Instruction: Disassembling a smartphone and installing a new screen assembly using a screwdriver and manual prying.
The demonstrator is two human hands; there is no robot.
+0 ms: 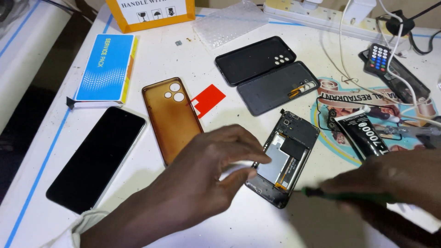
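A scuffed white table (257, 220) holds an opened phone (285, 158) at centre. The left hand (209, 172) pinches its edge; at four o'clock, the right hand (395, 183) grips a green tool (340, 195).

Opened phone (285, 156) lying back-up on the white table (151, 69), left hand (216, 170) pinching its left edge, right hand (399, 179) gripping a green tool (349, 196) pointing at its lower end, amber case (171, 118) lying left of it, glue tube (363, 134) lying right of it

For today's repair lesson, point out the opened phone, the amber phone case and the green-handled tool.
opened phone (294, 138): head view, dark upper part of its exposed inside.
amber phone case (172, 119): head view, middle of the case.
green-handled tool (349, 196): head view, green shaft.
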